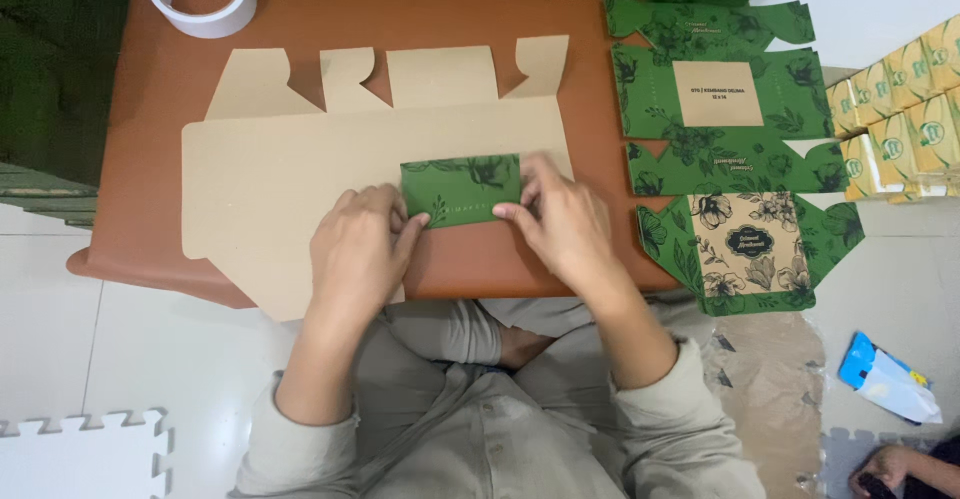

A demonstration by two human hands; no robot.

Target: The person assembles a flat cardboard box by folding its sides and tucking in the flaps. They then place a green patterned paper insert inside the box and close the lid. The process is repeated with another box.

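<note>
Head camera looks steeply down, close over the low brown table (pixel 300 19), perhaps slightly tilted

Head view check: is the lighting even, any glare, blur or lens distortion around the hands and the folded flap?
Head view: soft, even light; both hands, left and right, and the green flap are sharp, shadows faint; mild sheen on the brown table; slight wide-angle bending at edges.

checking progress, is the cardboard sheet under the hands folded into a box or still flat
Still flat: the cardboard sheet lies spread on the brown table, only one green flap folded over.
</note>
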